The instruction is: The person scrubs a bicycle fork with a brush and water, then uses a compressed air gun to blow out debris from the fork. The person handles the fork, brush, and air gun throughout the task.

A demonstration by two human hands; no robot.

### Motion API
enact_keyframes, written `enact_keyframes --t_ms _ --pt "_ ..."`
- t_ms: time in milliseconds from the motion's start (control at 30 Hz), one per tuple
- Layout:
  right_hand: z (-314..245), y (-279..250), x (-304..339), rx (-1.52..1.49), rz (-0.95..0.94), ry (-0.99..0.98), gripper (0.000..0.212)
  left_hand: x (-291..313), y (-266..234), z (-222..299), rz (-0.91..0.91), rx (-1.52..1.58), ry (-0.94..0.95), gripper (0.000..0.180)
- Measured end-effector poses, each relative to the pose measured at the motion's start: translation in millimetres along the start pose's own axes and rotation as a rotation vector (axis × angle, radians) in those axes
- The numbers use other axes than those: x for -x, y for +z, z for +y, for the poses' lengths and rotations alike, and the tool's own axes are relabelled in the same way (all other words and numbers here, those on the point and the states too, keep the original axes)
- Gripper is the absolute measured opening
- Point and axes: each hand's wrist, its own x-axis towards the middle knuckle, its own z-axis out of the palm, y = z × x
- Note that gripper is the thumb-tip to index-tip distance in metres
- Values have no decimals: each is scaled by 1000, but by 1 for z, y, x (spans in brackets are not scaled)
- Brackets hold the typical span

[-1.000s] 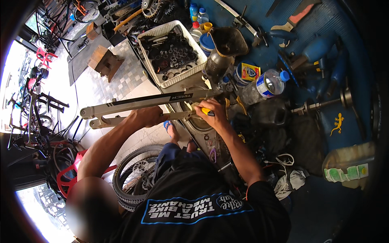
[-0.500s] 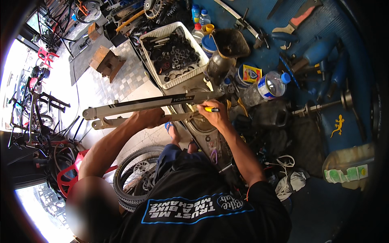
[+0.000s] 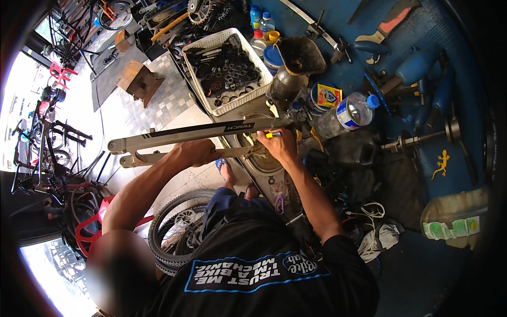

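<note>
A grey two-armed bicycle swingarm (image 3: 179, 137) lies across in front of me, its forked ends to the left. My left hand (image 3: 194, 153) is closed around its lower arm. At the right end of the part, my right hand (image 3: 279, 146) is closed on a small yellow-and-black tool (image 3: 273, 134). The fingers cover the tool's tip, so its kind and what it touches cannot be made out. Beneath the right hand, a round metal dish (image 3: 269, 168) sits on the bench.
Beyond the swingarm stands a white basket (image 3: 222, 110) of small metal parts. A dark cut-open container (image 3: 301, 55), a clear bottle (image 3: 355, 112) and a black jug (image 3: 355, 148) crowd the right. Bicycle wheels (image 3: 158, 232) lean by my legs; a wooden block (image 3: 134, 79) stands far left.
My right hand has shifted slightly, and the yellow-and-black tool is tilted differently, with its black end showing less. The left hand keeps its grip on the swingarm.
</note>
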Motion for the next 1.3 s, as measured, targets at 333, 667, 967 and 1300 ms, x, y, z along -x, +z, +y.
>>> enact_keyframes --t_ms 333,667,967,1300 --pt "-2 -15 -7 51 -43 27 29 0 1 1 39 -46 25 65" --pt "-21 -9 -4 20 -118 1 20 9 -3 9 111 20 28 59" --pt "10 3 -3 -135 0 -65 26 0 4 -1 188 -43 106 55" --pt "5 1 -23 60 -2 -349 30 3 6 -1 185 -39 119 54"
